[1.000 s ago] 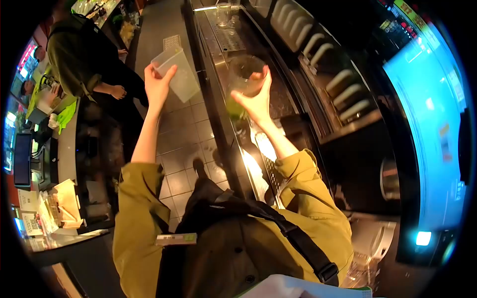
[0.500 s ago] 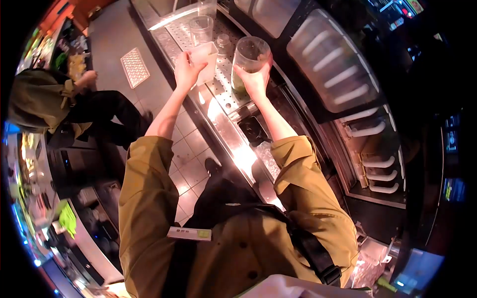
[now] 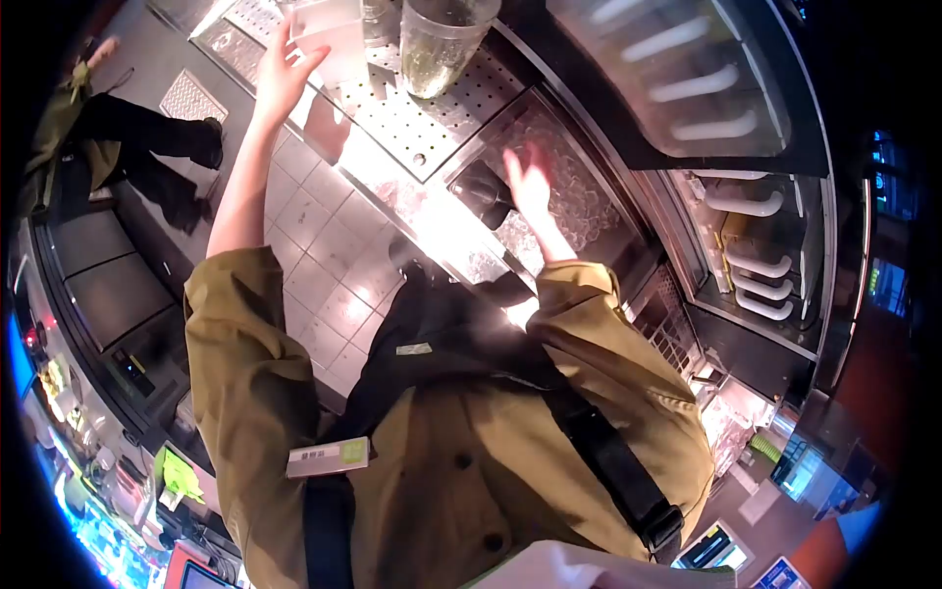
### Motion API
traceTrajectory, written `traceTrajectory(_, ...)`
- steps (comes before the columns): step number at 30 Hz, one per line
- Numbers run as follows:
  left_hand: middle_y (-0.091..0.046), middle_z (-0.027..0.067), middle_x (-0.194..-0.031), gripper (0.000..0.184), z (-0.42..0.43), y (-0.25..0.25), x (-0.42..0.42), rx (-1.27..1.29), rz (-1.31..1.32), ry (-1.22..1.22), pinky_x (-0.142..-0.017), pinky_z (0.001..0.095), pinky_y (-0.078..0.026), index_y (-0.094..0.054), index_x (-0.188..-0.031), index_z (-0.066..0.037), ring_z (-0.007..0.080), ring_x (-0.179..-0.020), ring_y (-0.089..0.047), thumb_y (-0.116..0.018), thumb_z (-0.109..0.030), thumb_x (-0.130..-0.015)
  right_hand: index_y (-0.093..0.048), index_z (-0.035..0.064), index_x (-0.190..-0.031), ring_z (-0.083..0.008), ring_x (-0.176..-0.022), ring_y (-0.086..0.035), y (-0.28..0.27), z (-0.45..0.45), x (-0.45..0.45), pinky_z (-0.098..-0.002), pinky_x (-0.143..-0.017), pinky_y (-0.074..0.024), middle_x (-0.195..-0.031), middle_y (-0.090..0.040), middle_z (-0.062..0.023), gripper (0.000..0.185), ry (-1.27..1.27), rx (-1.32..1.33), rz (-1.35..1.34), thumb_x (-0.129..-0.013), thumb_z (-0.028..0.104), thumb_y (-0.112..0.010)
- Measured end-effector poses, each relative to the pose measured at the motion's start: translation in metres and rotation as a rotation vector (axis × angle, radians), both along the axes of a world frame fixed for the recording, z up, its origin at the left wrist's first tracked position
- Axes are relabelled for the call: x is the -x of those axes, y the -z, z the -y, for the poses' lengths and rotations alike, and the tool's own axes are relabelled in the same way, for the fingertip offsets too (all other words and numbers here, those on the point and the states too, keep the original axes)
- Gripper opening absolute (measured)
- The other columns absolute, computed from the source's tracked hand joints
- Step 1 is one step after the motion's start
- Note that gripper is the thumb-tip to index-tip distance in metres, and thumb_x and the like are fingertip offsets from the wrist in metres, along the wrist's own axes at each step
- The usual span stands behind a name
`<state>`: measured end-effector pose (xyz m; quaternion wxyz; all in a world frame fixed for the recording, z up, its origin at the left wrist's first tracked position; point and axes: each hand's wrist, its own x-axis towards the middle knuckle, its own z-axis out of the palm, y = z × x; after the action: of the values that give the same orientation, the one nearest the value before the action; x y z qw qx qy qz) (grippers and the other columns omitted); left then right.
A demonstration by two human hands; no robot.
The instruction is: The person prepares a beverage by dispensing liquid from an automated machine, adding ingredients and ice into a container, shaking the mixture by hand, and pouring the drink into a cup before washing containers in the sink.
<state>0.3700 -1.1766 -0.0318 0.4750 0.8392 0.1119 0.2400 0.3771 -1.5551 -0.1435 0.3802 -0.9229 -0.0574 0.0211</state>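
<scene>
My left hand (image 3: 282,77) grips the left side of a translucent white container (image 3: 339,41), its thumb across the front face. The container is at the perforated metal drain tray (image 3: 388,128), its top cut off by the view. Beside it on the tray stands a large clear pitcher (image 3: 442,54) with bits of green inside. My right hand (image 3: 531,182), a little blurred, is over the ice bin (image 3: 579,196) with thumb and fingers apart, holding nothing visible. Just left of it is a black scoop-like thing (image 3: 479,188) at the bin's edge.
Clear-fronted bins with white handles (image 3: 695,83) line the right side. A clear vessel (image 3: 381,18) stands behind the pitcher. Tiled floor (image 3: 319,236) lies left of the counter. Another person's dark-trousered legs (image 3: 147,133) are at the upper left.
My right hand has let go of the pitcher, now standing on the tray, and has come back over the ice. My left hand stays at the white container. The view has shifted.
</scene>
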Motion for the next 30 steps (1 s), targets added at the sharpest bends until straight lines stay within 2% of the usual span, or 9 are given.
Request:
traceTrajectory(2,-0.045,0.0158,-0.124,0.073,0.002,0.005,0.004,-0.028,0.051,-0.022,-0.093,0.0355,-0.037,-0.029,-0.133,-0.006,0.0256,-0.113,-0.046,-0.068,-0.020,-0.072,-0.036,-0.0014,-0.122,-0.0337,-0.099,-0.054,0.008,0.005,0.012,-0.0400,-0.078,-0.0471,-0.113,-0.049,-0.0247,0.078,-0.152,0.582,-0.396,-0.075,0.058,-0.053)
traceTrajectory(8,-0.051,0.0151,-0.117,0.045,0.066,-0.055,0.024,-0.398,0.318,-0.167,-0.091,0.0330,-0.038,-0.044,-0.121,-0.001,0.0227,-0.108,-0.050,-0.060,-0.012,-0.080,-0.057,-0.0003,-0.097,-0.0223,-0.071,-0.062,0.135,0.003,0.000,-0.0350,-0.065,-0.0493,-0.080,-0.063,-0.0082,0.042,-0.042,1.079,-0.490,-0.076,0.036,-0.059)
traceTrajectory(12,-0.052,0.0194,-0.115,0.050,0.133,-0.124,-0.013,-0.585,0.138,-0.073,-0.091,0.0367,-0.037,-0.042,-0.124,-0.006,0.0323,-0.110,-0.048,-0.045,-0.040,-0.088,-0.057,-0.0002,-0.095,-0.0215,-0.070,-0.061,0.130,0.047,0.015,-0.0345,-0.064,-0.0489,-0.078,-0.062,-0.0079,0.040,-0.087,1.027,-0.450,-0.076,0.035,-0.058)
traceTrajectory(13,-0.029,0.0236,-0.135,0.091,0.146,-0.151,-0.012,-0.594,-0.258,-0.062,-0.104,0.0391,-0.021,-0.015,-0.136,-0.001,0.0386,-0.125,-0.027,-0.053,-0.055,-0.074,-0.058,-0.0001,-0.094,-0.0213,-0.069,-0.061,0.129,0.058,0.017,-0.0344,-0.064,-0.0488,-0.078,-0.062,-0.0079,0.039,-0.112,1.009,-0.436,-0.076,0.035,-0.058)
traceTrajectory(14,-0.038,0.0258,-0.127,0.090,0.149,-0.131,-0.023,-0.906,-0.099,-0.176,-0.099,0.0426,-0.029,-0.016,-0.136,0.001,0.0387,-0.115,-0.040,-0.051,-0.055,-0.075,-0.058,-0.0001,-0.094,-0.0211,-0.069,-0.061,0.129,0.073,0.021,-0.0343,-0.063,-0.0487,-0.078,-0.062,-0.0078,0.039,-0.139,0.989,-0.431,-0.076,0.034,-0.058)
traceTrajectory(15,-0.038,0.0289,-0.124,0.092,0.176,-0.175,-0.012,-0.762,-0.387,-0.100,-0.091,0.0440,-0.037,-0.015,-0.135,0.002,0.0370,-0.110,-0.044,-0.051,-0.056,-0.074,-0.058,-0.0001,-0.093,-0.0209,-0.069,-0.061,0.130,0.084,0.024,-0.0342,-0.063,-0.0486,-0.077,-0.062,-0.0078,0.038,-0.163,0.976,-0.427,-0.076,0.034,-0.058)
traceTrajectory(23,-0.056,0.0277,-0.097,0.098,0.144,-0.163,-0.047,-0.643,-0.581,0.300,-0.071,0.0408,-0.048,-0.005,-0.139,-0.011,0.0375,-0.086,-0.057,-0.063,-0.040,-0.065,-0.058,0.0002,-0.089,-0.0193,-0.066,-0.060,0.131,0.136,0.037,-0.0331,-0.060,-0.0478,-0.075,-0.061,-0.0072,0.034,-0.263,0.853,-0.431,-0.076,0.031,-0.057)
traceTrajectory(28,-0.026,0.0296,-0.132,0.101,0.133,-0.135,-0.063,-0.777,-0.420,0.377,-0.098,0.0474,-0.031,-0.005,-0.139,-0.014,0.0416,-0.118,-0.034,-0.066,-0.040,-0.063,-0.059,0.0004,-0.087,-0.0183,-0.064,-0.059,0.126,0.166,0.054,-0.0325,-0.059,-0.0474,-0.073,-0.061,-0.0069,0.031,-0.289,0.724,-0.495,-0.076,0.030,-0.057)
traceTrajectory(30,-0.029,0.0296,-0.131,0.101,0.140,-0.142,-0.060,-0.747,-0.473,0.308,-0.097,0.0458,-0.032,-0.008,-0.139,-0.012,0.0407,-0.118,-0.035,-0.068,-0.039,-0.061,-0.059,0.0005,-0.086,-0.0179,-0.063,-0.059,0.124,0.179,0.061,-0.0323,-0.058,-0.0472,-0.073,-0.061,-0.0068,0.030,-0.300,0.642,-0.526,-0.076,0.029,-0.057)
